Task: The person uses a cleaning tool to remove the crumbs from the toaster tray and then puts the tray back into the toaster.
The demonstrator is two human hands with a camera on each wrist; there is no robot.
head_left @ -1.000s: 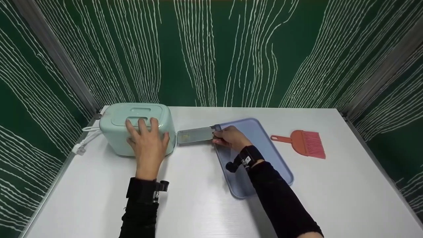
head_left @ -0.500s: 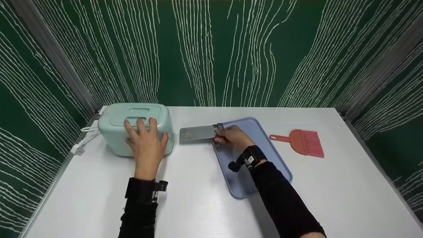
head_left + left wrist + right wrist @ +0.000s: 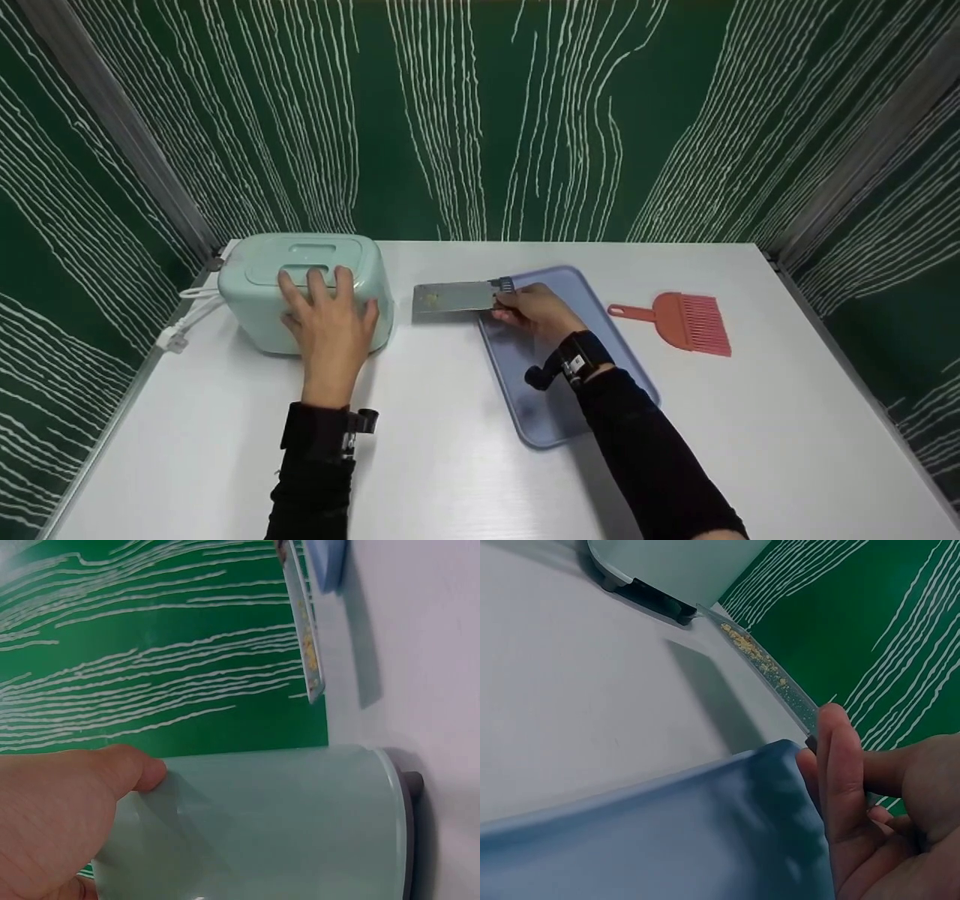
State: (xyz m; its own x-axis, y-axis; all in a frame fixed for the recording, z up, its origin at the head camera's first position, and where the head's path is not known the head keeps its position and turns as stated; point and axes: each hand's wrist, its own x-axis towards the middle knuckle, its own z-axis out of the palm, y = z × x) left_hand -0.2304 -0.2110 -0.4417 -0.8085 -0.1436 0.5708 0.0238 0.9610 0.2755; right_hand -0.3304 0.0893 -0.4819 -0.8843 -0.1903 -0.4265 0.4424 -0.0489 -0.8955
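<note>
The mint-green toaster (image 3: 259, 311) stands at the left of the table. My left hand (image 3: 326, 337) holds it from the front, fingertips over the top near the slot and thumb at its right side; in the left wrist view the thumb (image 3: 142, 769) curves over the toaster's edge. My right hand (image 3: 541, 311) pinches the right end of a thin grey crumb tray (image 3: 457, 298) by its dark end piece. Yellow crumbs (image 3: 750, 651) lie along it. The crumb tray is apart from the toaster's right side, raised above the table, its right end over a blue tray (image 3: 529, 375).
An orange-red dustpan-shaped brush (image 3: 686, 322) lies right of the blue tray. The toaster's white cord and plug (image 3: 176, 337) lie at the left edge. Behind stands a green wall (image 3: 420, 187) with white wavy lines.
The crumb tray, in my right hand, has moved a little right, and the gap between it and the toaster has widened. My left hand stays on the toaster.
</note>
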